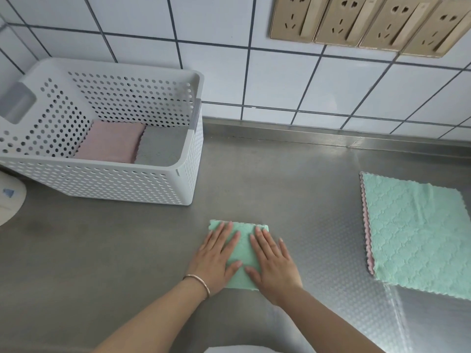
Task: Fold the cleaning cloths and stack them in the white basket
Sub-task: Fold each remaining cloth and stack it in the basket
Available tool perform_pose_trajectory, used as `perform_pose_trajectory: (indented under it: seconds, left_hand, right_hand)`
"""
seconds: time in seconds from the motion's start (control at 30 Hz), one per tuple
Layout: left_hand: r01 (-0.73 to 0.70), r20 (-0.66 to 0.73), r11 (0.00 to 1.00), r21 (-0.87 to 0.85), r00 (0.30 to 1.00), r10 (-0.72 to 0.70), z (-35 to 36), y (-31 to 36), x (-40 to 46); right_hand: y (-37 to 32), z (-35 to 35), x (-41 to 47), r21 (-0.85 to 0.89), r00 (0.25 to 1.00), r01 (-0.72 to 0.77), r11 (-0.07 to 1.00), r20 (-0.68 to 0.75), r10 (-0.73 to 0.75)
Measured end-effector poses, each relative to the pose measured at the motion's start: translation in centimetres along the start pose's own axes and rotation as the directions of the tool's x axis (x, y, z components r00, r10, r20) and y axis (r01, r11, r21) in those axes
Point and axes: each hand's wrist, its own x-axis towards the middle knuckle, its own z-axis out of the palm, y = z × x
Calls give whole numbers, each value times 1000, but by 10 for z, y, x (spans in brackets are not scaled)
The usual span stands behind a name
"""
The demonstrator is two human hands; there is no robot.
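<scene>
A folded green cloth (244, 250) lies on the steel counter in front of me. My left hand (216, 258) presses flat on its left half, fingers straight. My right hand (274, 263) lies flat on its right half, fingers straight too. The white perforated basket (102, 179) stands at the left against the tiled wall. Inside it lie a folded pink cloth (112, 142) and a folded grey cloth (161, 147) side by side. An unfolded green cloth (418, 235) lies spread at the right, with a pink cloth edge (367, 233) showing under its left side.
The steel counter (280, 189) runs back to a tiled wall with a row of gold sockets (356, 21) above. A white round object (10, 202) sits at the left edge, beside the basket.
</scene>
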Motion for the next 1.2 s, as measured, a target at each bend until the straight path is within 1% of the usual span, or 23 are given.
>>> perform_pose_trajectory:
  seconds: [0.1, 0.27, 0.37, 0.4, 0.43, 0.47, 0.5, 0.53, 0.57, 0.6, 0.63, 0.67, 0.7, 0.77, 0.83, 0.9, 0.97, 1.0, 1.07, 1.1, 1.13, 1.17, 1.2]
  left_hand:
    - [5, 6, 1000, -23, 1000, -5, -3, 1, 3]
    - [34, 18, 999, -7, 999, -34, -5, 1, 3]
    - [26, -14, 999, 31, 1000, -26, -5, 2, 4]
    - [46, -44, 999, 19, 998, -46, -6, 3, 4]
    - [102, -64, 994, -47, 992, -105, -9, 5, 2]
    - [178, -98, 973, -148, 976, -193, -13, 7, -1]
    - [269, -125, 921, -281, 941, -313, -16, 10, -5]
    - [351, -125, 847, -399, 894, -429, -19, 13, -9]
    - [428, -94, 764, -483, 842, -532, -23, 16, -13]
    - [496, -41, 690, -527, 796, -603, -25, 18, -16]
    - [549, 20, 634, -544, 764, -644, -26, 21, -18]
    - [579, 67, 597, -555, 747, -662, -29, 23, -20]
    - [592, 102, 575, -565, 741, -664, -30, 24, -22]
    - [617, 165, 552, -561, 737, -655, -32, 26, -23]
    - [652, 211, 494, -575, 702, -680, -36, 24, -23]
    - [693, 309, 336, -638, 630, -713, -41, 26, -24]
    - [684, 453, 110, -721, 587, -671, -46, 29, -28]
    - [670, 533, -19, -742, 573, -622, -51, 32, -30]
    - [636, 673, -280, -720, 539, -507, -55, 37, -36]
    - [605, 703, -367, -707, 538, -466, -56, 40, -40]
    - [570, 706, -418, -708, 554, -441, -59, 44, -43]
    - [530, 700, -459, -713, 573, -426, -62, 48, -45]
    - [508, 694, -476, -718, 576, -433, -63, 50, -47]
  right_hand:
    - [4, 1, 2, 3, 997, -17, 1000, 73, 16]
    - [8, 4, 4, 18, 990, 24, 1000, 140, -26]
    - [5, -5, 6, 4, 992, 65, 998, 111, -65]
    - [3, -10, 7, 30, 990, 87, 996, 107, -90]
    - [3, -18, 6, 132, 987, 53, 990, 145, -72]
    - [0, -26, 4, 256, 985, -24, 966, 173, -22]
    - [-3, -32, 1, 388, 990, -112, 915, 120, 70]
    - [-5, -36, -4, 519, 979, -186, 834, 30, 200]
    - [-7, -38, -9, 628, 944, -258, 734, 1, 331]
    - [-8, -40, -12, 715, 898, -331, 616, 39, 437]
    - [-8, -40, -15, 767, 856, -401, 501, 119, 503]
    - [-9, -37, -18, 783, 827, -455, 425, 195, 527]
    - [-10, -35, -21, 776, 814, -490, 398, 243, 527]
    - [-15, -32, -25, 764, 815, -508, 398, 277, 509]
    - [-20, -29, -27, 770, 806, -525, 363, 314, 501]
    - [-20, -31, -28, 770, 783, -561, 305, 373, 497]
    - [-17, -33, -28, 752, 767, -606, 259, 466, 442]
    - [-15, -32, -28, 758, 753, -623, 194, 514, 411]
    - [-14, -38, -33, 763, 716, -646, -10, 611, 338]
    - [-12, -39, -35, 760, 711, -643, -98, 640, 291]
    - [-11, -40, -36, 763, 721, -624, -168, 645, 252]
    - [-10, -43, -38, 777, 741, -595, -205, 630, 235]
    - [-10, -48, -40, 812, 777, -550, -196, 584, 235]
